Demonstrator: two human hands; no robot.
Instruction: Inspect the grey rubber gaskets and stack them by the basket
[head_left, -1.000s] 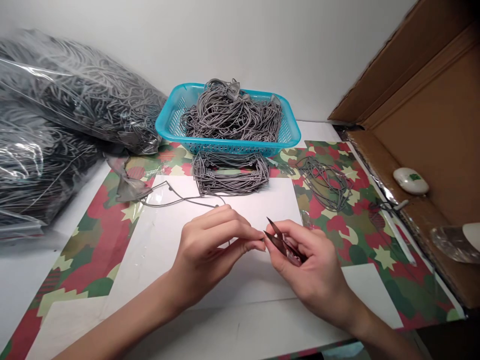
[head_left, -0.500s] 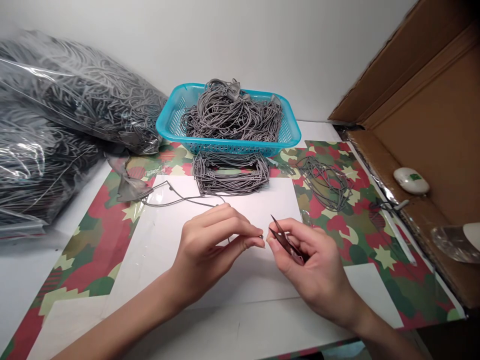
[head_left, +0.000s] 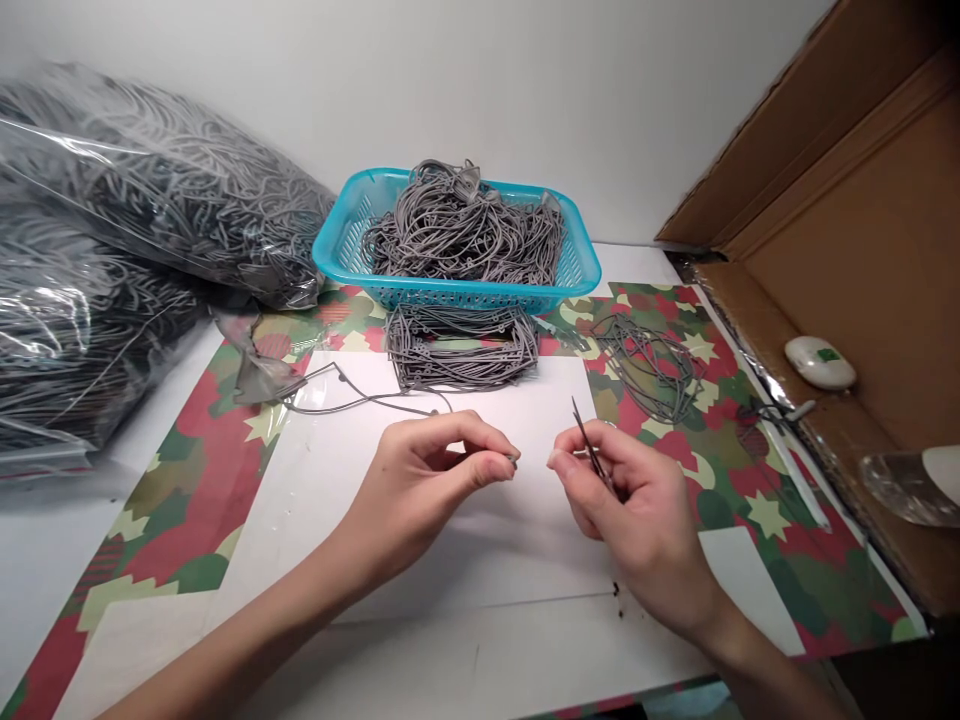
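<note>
My left hand point(head_left: 450, 460) is closed in a pinch above the white paper point(head_left: 495, 560). A small dark end of grey rubber cord point(head_left: 514, 461) shows at its fingertips. The rest of this thin cord point(head_left: 352, 404) appears to run behind the hand and lies in a loop to the left. Curled fingers of my right hand point(head_left: 630, 490) hold small dark pointed scissors point(head_left: 587, 440), blades up and close together. A short gap separates the two hands.
A blue basket point(head_left: 457, 287) heaped with grey cords stands at the back, a cord bundle point(head_left: 461, 350) before it. Loose cords point(head_left: 652, 370) lie right. Clear bags point(head_left: 150, 190) of cords fill the left. A cardboard wall point(head_left: 847, 220) bounds the right. Dark specks point(head_left: 616, 598) lie on the paper.
My right hand has moved slightly right, away from the left fingertips, and the scissors' blades have come together. My left hand has turned a little. Dark specks now show near my right wrist.
</note>
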